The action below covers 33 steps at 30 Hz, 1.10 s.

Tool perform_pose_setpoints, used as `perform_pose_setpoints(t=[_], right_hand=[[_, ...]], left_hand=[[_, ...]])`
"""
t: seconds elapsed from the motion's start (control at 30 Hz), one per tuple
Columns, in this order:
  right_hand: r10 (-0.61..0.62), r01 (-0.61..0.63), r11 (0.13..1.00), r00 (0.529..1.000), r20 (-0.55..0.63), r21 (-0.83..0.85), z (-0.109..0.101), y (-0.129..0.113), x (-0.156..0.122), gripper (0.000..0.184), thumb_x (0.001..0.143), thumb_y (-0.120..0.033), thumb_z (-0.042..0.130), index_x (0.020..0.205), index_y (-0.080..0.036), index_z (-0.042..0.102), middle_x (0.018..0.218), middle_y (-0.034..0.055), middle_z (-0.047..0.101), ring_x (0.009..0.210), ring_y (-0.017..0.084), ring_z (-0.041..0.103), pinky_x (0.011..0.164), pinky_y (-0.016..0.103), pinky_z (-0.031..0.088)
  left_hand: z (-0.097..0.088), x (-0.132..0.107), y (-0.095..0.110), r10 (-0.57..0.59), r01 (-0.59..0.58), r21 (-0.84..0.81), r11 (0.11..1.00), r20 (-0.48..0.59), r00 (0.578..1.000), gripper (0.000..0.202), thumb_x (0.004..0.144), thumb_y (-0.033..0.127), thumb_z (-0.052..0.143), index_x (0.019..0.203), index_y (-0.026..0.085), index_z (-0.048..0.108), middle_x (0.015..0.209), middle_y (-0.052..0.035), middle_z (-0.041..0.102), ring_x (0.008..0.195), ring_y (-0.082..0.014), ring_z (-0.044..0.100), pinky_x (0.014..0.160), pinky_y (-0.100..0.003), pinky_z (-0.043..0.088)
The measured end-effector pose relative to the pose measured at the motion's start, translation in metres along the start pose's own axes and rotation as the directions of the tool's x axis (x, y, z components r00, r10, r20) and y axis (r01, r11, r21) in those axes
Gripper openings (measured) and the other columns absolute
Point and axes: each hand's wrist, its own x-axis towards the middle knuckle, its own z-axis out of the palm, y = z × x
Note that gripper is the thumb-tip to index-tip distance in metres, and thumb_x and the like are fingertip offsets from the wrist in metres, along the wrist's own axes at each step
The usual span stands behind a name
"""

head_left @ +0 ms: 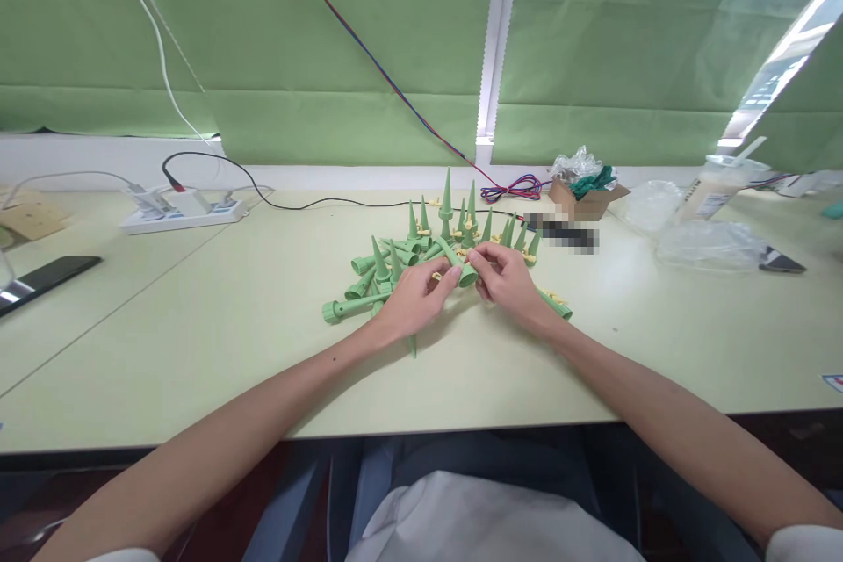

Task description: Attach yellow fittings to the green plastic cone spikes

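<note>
In the middle of the table, my left hand (421,294) is closed, its thumb and fingers around a green plastic watering spike (466,275). The spike lies tilted, with its wide hollow end towards me. Fingers of my right hand (510,283) pinch at the rim of that same end; whether a small part is also between them is hidden. Around and behind both hands are several more green spikes (356,306), some lying down and others standing point up (446,198). Small yellow valve pieces (530,258) show on or beside several of them.
A white power strip (184,215) and a dark phone (49,281) are on the left. Behind the spikes, a black cable crosses towards a coiled red-blue wire (517,190). Farther right are a cardboard box (583,200), a lidded cup (708,190) and clear plastic bags (715,246).
</note>
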Motion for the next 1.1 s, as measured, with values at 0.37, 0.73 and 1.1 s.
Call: perform_pose_setpoints(t=[0.37,0.73,1.1], right_hand=[[0.019,-0.019,0.999,1.000,0.000,-0.034,-0.001,-0.004,-0.001,0.040,0.090,-0.058,0.060,0.073,-0.022,0.053,0.053,-0.0044,0.045,0.040,0.011,0.042,0.042,0.028,0.034],[-0.009,0.008,0.990,1.000,-0.005,-0.142,-0.001,-0.003,-0.001,0.031,0.093,-0.047,0.057,0.075,-0.021,0.057,0.051,-0.0033,0.046,0.046,0.013,0.042,0.046,0.028,0.035],[-0.003,0.005,0.991,1.000,0.014,-0.130,0.001,-0.004,-0.001,0.033,0.092,-0.051,0.058,0.078,-0.020,0.059,0.054,-0.0029,0.049,0.048,0.013,0.046,0.050,0.028,0.040]], left_hand=[[0.002,-0.001,0.004,0.012,-0.012,-0.020,1.000,-0.017,1.000,0.034,0.095,0.050,0.050,0.082,0.019,0.050,0.062,0.0040,0.048,0.047,-0.0094,0.043,0.048,-0.025,0.032],[0.004,0.000,-0.005,0.038,-0.037,0.028,0.999,-0.041,0.998,0.024,0.090,0.040,0.061,0.091,0.020,0.049,0.064,0.0044,0.051,0.048,-0.0107,0.049,0.049,-0.024,0.035],[0.005,0.002,-0.012,0.085,-0.078,0.101,0.992,-0.071,0.994,0.016,0.092,0.031,0.057,0.100,0.018,0.051,0.083,-0.0019,0.056,0.058,-0.0107,0.053,0.052,-0.024,0.042]])
